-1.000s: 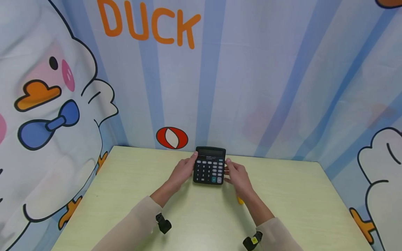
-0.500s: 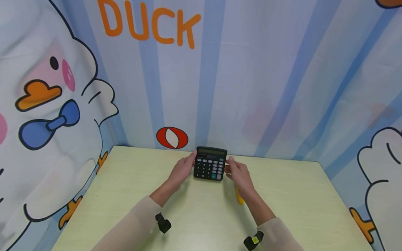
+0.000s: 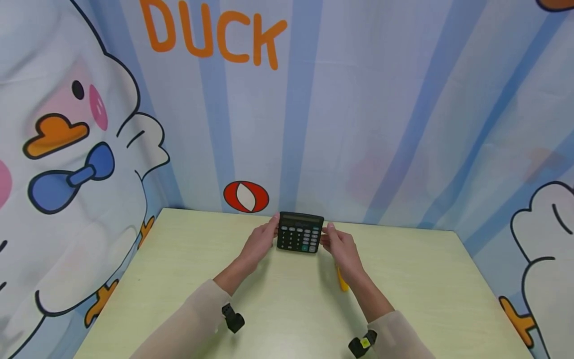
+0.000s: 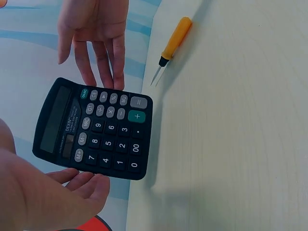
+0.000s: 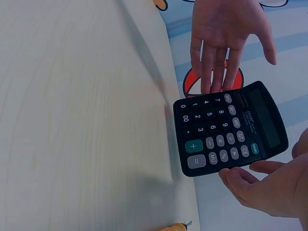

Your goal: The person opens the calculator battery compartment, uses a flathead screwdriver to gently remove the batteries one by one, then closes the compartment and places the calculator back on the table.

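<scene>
In the head view, you have the calculator [image 3: 300, 233] at a different tilt than a second ago: its lower edge sits higher, its top edge slightly lower, so the face and its rows of keys look more squashed from top to bottom. The grip of your right hand [image 3: 342, 249] has edged slightly to the right, its thumb now a little farther from the calculator's side, and more of the yellow handle [image 3: 342, 280] shows beside your wrist.
</scene>
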Demonstrator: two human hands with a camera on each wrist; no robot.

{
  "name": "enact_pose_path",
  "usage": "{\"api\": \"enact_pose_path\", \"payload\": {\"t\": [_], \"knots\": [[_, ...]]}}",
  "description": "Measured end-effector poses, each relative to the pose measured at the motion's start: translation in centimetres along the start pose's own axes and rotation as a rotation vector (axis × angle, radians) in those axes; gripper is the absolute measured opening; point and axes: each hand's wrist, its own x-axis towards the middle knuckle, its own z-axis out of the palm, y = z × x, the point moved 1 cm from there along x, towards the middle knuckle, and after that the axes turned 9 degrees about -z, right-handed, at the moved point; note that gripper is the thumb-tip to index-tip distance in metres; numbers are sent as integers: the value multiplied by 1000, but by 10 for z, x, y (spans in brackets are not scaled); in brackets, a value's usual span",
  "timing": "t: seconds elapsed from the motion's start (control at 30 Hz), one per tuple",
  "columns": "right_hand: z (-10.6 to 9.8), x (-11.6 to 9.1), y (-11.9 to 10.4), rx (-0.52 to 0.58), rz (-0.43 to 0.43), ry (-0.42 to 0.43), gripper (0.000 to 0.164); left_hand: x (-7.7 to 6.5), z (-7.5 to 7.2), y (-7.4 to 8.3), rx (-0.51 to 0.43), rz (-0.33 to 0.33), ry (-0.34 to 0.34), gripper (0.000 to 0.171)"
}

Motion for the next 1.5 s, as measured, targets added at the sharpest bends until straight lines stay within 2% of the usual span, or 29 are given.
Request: {"api": "enact_pose_path", "payload": {"t": [0.47,0.73,0.97,1.3,1.5], "knots": [[-3,-2,1,-8,-3,11,65,0,1,-1,-11,27,-1,94],[-5,-4,3,8,-54,3,68,1,1,-4,-17,45,19,89],[-6,-3,1,38,-83,3,64,2,0,-3,-22,40,44,81],[-5,-2,1,44,-68,4,59,2,0,-2,-50,22,70,73],[-8,-2,0,54,-78,-5,53,3,-1,-5,-40,55,80,62]]}}
